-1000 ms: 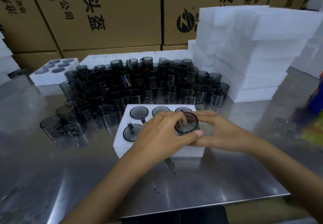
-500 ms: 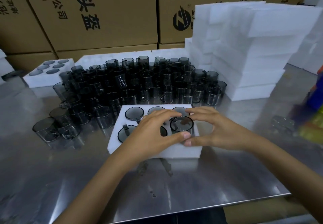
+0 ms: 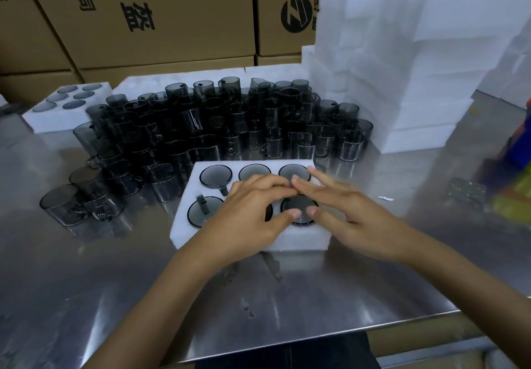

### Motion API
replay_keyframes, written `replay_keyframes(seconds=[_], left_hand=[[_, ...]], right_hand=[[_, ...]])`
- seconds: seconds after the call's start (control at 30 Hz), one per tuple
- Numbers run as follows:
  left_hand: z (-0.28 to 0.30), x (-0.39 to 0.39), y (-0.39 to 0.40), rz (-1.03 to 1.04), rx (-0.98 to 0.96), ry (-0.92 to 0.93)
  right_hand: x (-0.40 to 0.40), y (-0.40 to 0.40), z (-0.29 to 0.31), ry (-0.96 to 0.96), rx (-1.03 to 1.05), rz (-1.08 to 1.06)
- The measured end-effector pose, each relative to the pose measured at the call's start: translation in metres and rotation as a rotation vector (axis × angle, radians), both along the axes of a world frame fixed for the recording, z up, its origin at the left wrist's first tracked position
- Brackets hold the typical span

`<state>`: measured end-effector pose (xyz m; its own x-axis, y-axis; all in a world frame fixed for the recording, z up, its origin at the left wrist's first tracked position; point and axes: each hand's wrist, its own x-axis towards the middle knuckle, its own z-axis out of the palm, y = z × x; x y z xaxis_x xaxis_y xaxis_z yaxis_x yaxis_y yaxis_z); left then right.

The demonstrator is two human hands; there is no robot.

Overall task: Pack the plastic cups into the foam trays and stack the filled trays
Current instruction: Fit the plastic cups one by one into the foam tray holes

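Note:
A white foam tray [image 3: 301,239] lies in front of me on the steel table. Smoky grey plastic cups sit in its holes, one of them at the rear left [image 3: 216,175]. The front right cup [image 3: 301,206] sits flush in its hole. My left hand [image 3: 250,216] and my right hand [image 3: 353,219] lie flat over it, thumbs on its top and fingers meeting behind it. The left hand hides the front middle hole. Behind the tray stands a large crowd of loose cups [image 3: 218,127].
A tall stack of white foam trays [image 3: 416,81] stands at the right rear. A filled tray [image 3: 57,115] rests at the far left. Cardboard boxes [image 3: 172,23] wall off the back. Blurred coloured items [image 3: 517,167] sit at the right edge. The table's front edge [image 3: 316,337] is near me.
The cup held above the front right hole has gone down into it and now sits flush. Both hands have flattened over it, and my view has moved closer.

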<state>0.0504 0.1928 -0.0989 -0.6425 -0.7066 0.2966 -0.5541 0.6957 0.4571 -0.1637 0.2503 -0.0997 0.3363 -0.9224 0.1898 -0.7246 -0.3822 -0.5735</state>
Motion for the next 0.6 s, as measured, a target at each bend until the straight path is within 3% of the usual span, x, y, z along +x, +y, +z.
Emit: replay_keyframes(seconds=[0.27, 0.33, 0.43, 0.5, 0.6], left_hand=[[0.002, 0.000, -0.002, 0.012, 0.018, 0.004], [0.005, 0.001, 0.000, 0.006, 0.070, 0.047], [0.014, 0.012, 0.002, 0.027, 0.171, 0.268], [0.018, 0.026, -0.002, 0.157, 0.127, 0.401], [0.018, 0.050, -0.014, 0.517, 0.065, 0.376]], right_hand=[[0.001, -0.005, -0.008, -0.009, 0.043, 0.022], [0.001, -0.005, -0.008, -0.163, 0.114, -0.065], [0.005, -0.006, -0.010, -0.446, 0.212, -0.291], [0.006, -0.007, -0.014, -0.509, 0.263, -0.401], [0.008, -0.002, -0.022, -0.315, 0.204, -0.363]])
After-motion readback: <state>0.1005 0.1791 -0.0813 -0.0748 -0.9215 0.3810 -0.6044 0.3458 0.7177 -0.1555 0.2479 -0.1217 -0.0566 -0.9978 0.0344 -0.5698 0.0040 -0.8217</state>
